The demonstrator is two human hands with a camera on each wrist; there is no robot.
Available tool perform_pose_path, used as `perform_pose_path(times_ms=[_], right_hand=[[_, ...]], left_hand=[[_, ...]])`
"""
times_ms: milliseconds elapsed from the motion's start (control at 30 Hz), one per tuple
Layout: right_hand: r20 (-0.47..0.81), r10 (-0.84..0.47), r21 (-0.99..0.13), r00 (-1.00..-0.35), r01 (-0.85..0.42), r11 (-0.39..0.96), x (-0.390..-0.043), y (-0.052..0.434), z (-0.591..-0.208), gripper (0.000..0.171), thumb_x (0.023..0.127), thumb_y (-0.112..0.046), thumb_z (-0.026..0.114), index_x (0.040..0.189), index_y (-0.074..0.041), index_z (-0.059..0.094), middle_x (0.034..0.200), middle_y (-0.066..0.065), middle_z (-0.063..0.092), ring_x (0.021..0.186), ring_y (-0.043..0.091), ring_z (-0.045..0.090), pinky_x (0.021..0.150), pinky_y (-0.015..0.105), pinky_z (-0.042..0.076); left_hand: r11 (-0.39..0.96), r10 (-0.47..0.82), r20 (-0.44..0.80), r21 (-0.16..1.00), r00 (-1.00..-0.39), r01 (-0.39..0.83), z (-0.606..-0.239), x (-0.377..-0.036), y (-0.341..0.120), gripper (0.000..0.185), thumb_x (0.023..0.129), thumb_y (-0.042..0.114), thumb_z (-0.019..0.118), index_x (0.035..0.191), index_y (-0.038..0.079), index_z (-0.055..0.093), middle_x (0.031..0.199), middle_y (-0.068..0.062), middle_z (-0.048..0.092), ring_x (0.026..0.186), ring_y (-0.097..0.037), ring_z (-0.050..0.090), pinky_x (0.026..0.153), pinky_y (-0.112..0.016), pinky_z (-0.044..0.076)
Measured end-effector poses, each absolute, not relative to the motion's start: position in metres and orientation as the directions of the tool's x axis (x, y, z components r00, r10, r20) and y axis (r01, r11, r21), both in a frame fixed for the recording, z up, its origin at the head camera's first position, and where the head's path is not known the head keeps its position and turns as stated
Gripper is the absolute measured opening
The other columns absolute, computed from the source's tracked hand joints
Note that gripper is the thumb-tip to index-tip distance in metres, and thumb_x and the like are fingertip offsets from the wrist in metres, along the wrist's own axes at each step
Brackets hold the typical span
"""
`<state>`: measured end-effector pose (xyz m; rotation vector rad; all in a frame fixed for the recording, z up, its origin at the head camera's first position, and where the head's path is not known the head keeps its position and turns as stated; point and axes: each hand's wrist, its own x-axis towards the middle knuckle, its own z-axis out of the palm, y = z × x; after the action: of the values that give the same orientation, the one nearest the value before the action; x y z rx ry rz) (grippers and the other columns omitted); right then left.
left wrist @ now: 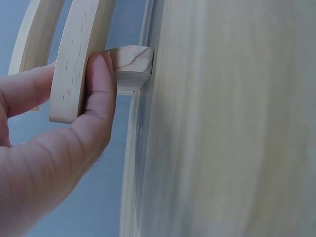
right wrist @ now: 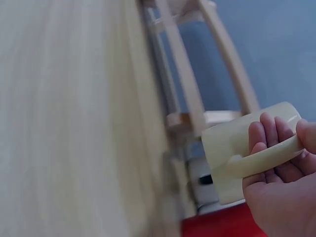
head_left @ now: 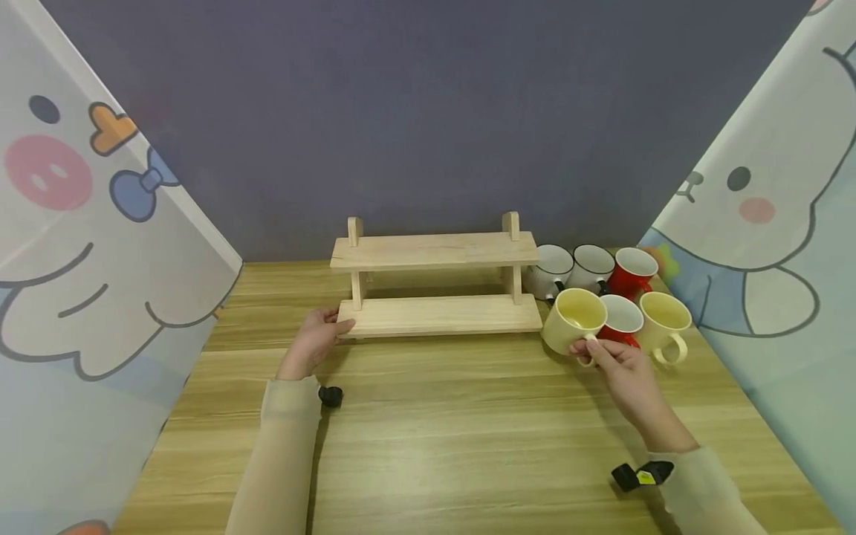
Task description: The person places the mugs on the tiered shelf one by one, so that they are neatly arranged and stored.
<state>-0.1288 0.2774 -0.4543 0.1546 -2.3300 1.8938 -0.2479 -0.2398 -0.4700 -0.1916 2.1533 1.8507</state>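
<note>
A two-tier wooden shelf (head_left: 435,316) stands at the back of the table. My left hand (head_left: 313,343) pinches the left end of its lower board (left wrist: 71,64), thumb on one face and fingers on the other. My right hand (head_left: 622,371) holds a yellow mug (head_left: 568,319) by its handle (right wrist: 266,157), just off the shelf's right end. In the right wrist view the fingers pass through the handle and the thumb presses on it. The held mug overlaps a red mug with a white inside (head_left: 622,316) in the head view.
Behind the held mug stand two white mugs with dark rims, one a white mug (head_left: 592,266) beside another red mug (head_left: 635,271). A second yellow mug (head_left: 664,319) is at the right. A dark wall (head_left: 428,111) rises behind, with cartoon-printed panels (head_left: 756,245) on both sides.
</note>
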Motion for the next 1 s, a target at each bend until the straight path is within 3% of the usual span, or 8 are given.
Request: perform_pose_path(times_ms=[300,567,700,900,1000], right_hand=[[0.207,-0.02,-0.977,-0.978,-0.208,0.04,-0.13,0.26,-0.419,0.034,0.108,-0.011,0.054,0.112,0.021,0.065,0.1,0.009,0.074,0.093,0.017,0.064,0.083,0.023,0.052],[0.164,-0.028,-0.979,-0.986,-0.167,0.114,-0.146,0.236,-0.389,0.04,0.107,-0.025,0.057,0.115,0.012,0.069,0.102,0.005,0.073,0.093,0.018,0.06,0.075,0.022,0.05],[0.189,-0.039,-0.98,-0.981,-0.191,0.049,-0.162,0.219,-0.379,0.041,0.106,-0.023,0.058,0.115,0.017,0.066,0.101,0.008,0.073,0.094,0.021,0.059,0.082,0.025,0.051],[0.196,-0.019,-0.977,-0.98,-0.197,0.078,-0.191,0.194,-0.365,0.043,0.106,-0.028,0.06,0.115,0.013,0.068,0.103,0.009,0.072,0.099,0.02,0.062,0.085,0.025,0.052],[0.185,-0.009,-0.982,-0.983,-0.185,0.041,-0.207,0.185,-0.36,0.042,0.106,-0.027,0.06,0.115,0.014,0.068,0.105,0.011,0.071,0.104,0.021,0.062,0.091,0.03,0.05]], left_hand=[[0.163,0.087,-0.308,0.943,-0.947,-0.291,-0.471,-0.248,-0.238,0.07,0.104,0.012,0.062,0.155,-0.013,0.021,0.143,-0.026,0.042,0.117,-0.03,0.051,0.1,-0.046,0.045],[0.17,0.097,-0.303,0.944,-0.948,-0.284,-0.468,-0.246,-0.24,0.07,0.105,0.012,0.06,0.155,-0.013,0.02,0.148,-0.028,0.04,0.125,-0.034,0.047,0.104,-0.049,0.042],[0.176,0.098,-0.301,0.943,-0.948,-0.281,-0.468,-0.246,-0.241,0.071,0.105,0.012,0.06,0.155,-0.014,0.018,0.147,-0.028,0.039,0.124,-0.034,0.047,0.103,-0.049,0.042],[0.168,0.1,-0.294,0.947,-0.95,-0.275,-0.468,-0.246,-0.241,0.071,0.105,0.012,0.06,0.155,-0.014,0.017,0.147,-0.028,0.037,0.125,-0.034,0.046,0.103,-0.047,0.042],[0.156,0.103,-0.295,0.948,-0.95,-0.277,-0.469,-0.246,-0.24,0.07,0.105,0.012,0.06,0.155,-0.014,0.019,0.146,-0.028,0.039,0.124,-0.034,0.047,0.104,-0.047,0.042]])
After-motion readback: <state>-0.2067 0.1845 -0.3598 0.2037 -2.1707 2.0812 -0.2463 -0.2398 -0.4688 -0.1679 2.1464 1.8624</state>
